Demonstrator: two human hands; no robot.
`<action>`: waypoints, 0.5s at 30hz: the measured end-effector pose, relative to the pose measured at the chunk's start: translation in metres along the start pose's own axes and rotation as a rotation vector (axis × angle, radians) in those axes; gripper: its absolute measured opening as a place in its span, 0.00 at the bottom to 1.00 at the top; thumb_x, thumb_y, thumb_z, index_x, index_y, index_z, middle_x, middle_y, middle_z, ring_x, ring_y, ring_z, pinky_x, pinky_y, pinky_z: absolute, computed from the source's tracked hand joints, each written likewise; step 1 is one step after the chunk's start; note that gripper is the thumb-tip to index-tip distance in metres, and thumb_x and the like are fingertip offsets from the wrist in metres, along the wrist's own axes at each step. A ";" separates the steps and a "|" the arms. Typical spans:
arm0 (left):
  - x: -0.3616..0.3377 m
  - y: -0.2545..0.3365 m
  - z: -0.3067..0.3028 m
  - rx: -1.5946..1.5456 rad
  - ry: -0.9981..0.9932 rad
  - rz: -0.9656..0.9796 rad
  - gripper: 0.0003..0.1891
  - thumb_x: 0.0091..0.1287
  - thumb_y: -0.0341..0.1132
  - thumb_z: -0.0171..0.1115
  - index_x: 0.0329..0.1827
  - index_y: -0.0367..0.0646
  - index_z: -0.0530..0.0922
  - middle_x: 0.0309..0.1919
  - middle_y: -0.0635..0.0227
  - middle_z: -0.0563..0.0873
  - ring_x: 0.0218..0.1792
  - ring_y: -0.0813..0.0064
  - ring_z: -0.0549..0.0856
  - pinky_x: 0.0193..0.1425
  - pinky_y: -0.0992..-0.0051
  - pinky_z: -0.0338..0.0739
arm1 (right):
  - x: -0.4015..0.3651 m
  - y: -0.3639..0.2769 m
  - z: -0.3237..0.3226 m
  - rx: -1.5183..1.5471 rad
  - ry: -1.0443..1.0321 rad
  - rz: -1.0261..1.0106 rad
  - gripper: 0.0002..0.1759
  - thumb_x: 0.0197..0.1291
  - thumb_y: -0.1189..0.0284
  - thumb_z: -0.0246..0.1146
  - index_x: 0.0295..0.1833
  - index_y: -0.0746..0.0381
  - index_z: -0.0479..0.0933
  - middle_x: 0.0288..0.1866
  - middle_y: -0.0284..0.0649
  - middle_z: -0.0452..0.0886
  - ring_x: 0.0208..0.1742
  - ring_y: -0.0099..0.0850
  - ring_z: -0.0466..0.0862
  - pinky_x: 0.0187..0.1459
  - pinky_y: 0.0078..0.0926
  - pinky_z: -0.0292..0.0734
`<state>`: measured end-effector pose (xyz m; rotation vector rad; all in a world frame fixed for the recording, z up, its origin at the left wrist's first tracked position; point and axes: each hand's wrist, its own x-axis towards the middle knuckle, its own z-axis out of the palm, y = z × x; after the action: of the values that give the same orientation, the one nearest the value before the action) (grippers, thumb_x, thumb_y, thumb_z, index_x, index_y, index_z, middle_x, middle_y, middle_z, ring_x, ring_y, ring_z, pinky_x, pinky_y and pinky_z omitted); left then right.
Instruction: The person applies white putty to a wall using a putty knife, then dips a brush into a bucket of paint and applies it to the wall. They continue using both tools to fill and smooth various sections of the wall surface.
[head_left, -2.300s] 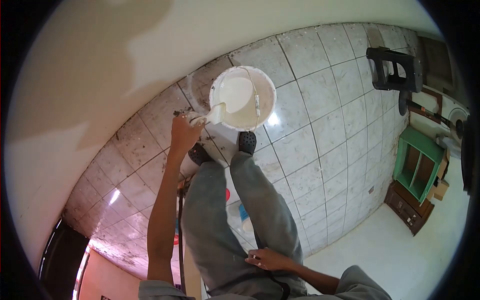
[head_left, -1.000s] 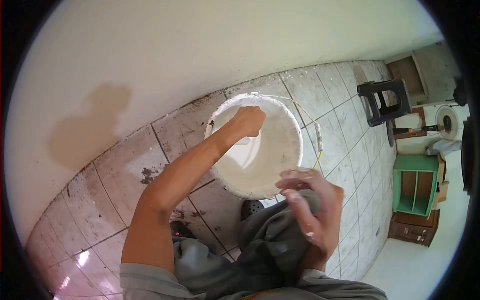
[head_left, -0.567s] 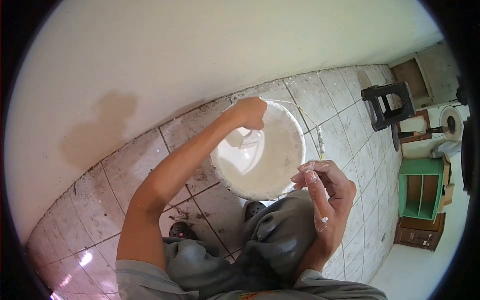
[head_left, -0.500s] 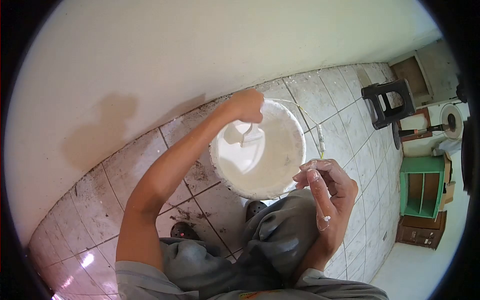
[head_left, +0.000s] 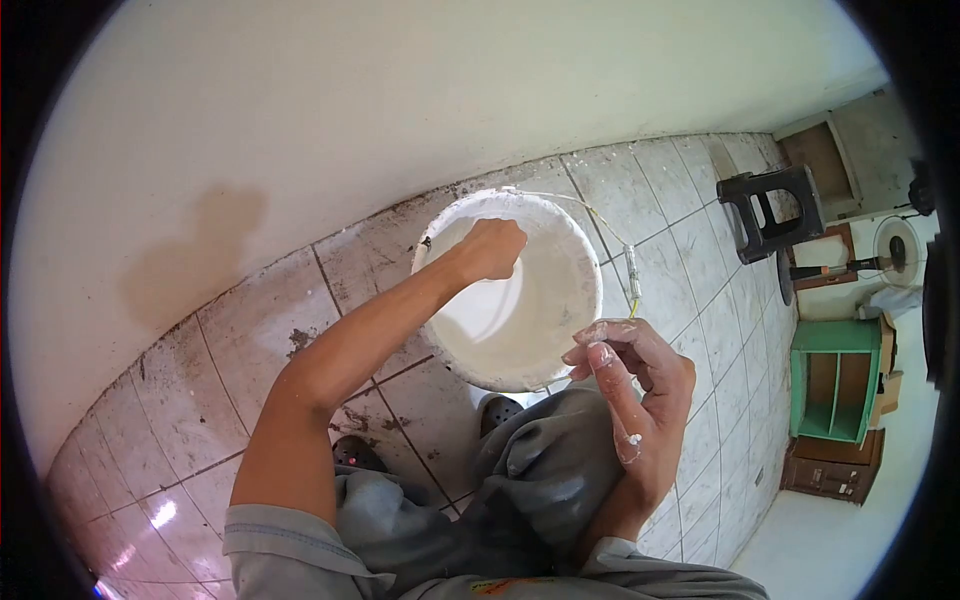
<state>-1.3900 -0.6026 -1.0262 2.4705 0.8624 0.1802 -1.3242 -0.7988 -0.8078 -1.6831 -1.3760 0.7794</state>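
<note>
- The left hand (head_left: 492, 250) is over the mouth of the white bucket (head_left: 565, 250), fingers curled tight; the brush it gripped half a second ago is hidden now!
- Below, pale liquid (head_left: 482, 325) gleams in that bucket, standing on the tiles (head_left: 640, 195) by the wall (head_left: 400, 90).
- And the right hand (head_left: 640, 390), white-smeared, hangs near the rim, fingers loosely bent, partly open, just beside the wire handle (head_left: 632, 270).
</note>
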 end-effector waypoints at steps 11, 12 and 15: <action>-0.006 -0.033 -0.079 -0.377 -0.006 -0.178 0.13 0.46 0.35 0.69 0.21 0.32 0.80 0.19 0.53 0.81 0.24 0.61 0.82 0.31 0.63 0.76 | -0.001 0.000 -0.005 0.015 -0.042 0.030 0.09 0.59 0.74 0.61 0.38 0.71 0.79 0.29 0.43 0.83 0.29 0.26 0.82 0.35 0.21 0.75; -0.009 -0.035 -0.084 -0.390 0.033 -0.200 0.13 0.47 0.35 0.70 0.20 0.32 0.79 0.17 0.55 0.80 0.23 0.63 0.82 0.30 0.64 0.76 | -0.002 0.001 -0.004 0.009 -0.047 0.015 0.09 0.59 0.75 0.61 0.38 0.71 0.79 0.29 0.43 0.83 0.29 0.26 0.82 0.35 0.21 0.75; -0.023 -0.028 -0.112 -0.429 -0.008 -0.324 0.13 0.46 0.34 0.71 0.22 0.32 0.79 0.18 0.58 0.80 0.23 0.66 0.80 0.30 0.67 0.76 | -0.005 0.003 -0.004 -0.018 -0.055 0.010 0.08 0.58 0.76 0.61 0.39 0.72 0.79 0.29 0.44 0.83 0.29 0.26 0.82 0.34 0.20 0.75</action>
<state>-1.4551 -0.5501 -0.9437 1.9086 1.0795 0.2149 -1.3202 -0.8045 -0.8086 -1.6952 -1.4175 0.8269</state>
